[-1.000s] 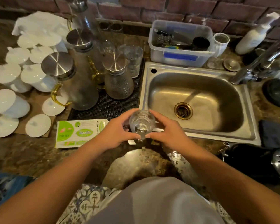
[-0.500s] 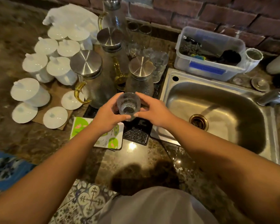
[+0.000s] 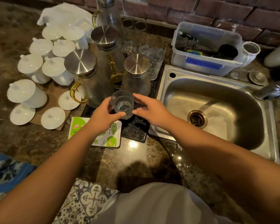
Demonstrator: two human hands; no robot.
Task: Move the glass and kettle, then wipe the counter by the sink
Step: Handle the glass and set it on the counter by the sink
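Observation:
A small clear glass (image 3: 122, 104) stands upright over the black drying mat (image 3: 134, 130), just in front of a glass kettle with a steel lid (image 3: 136, 73). My left hand (image 3: 103, 117) grips the glass from the left, thumb across its near side. My right hand (image 3: 149, 110) hovers close on the right with fingers spread, and I cannot tell whether it touches the glass. A larger lidded kettle with a gold handle (image 3: 84, 75) stands to the left on the mat. The brown stone counter (image 3: 136, 160) in front of the sink (image 3: 217, 107) shows wet glints.
Several white lidded cups (image 3: 39, 71) crowd the counter on the left. A green-and-white packet (image 3: 110, 139) lies by the mat. A plastic tub (image 3: 204, 62) with scrubbers sits behind the sink, the tap (image 3: 271, 89) at its right. More glasses (image 3: 154, 62) stand behind the kettles.
Both hands carried the glass from the sink's front edge leftward and away to the black mat. My right hand has loosened from the glass and spread its fingers.

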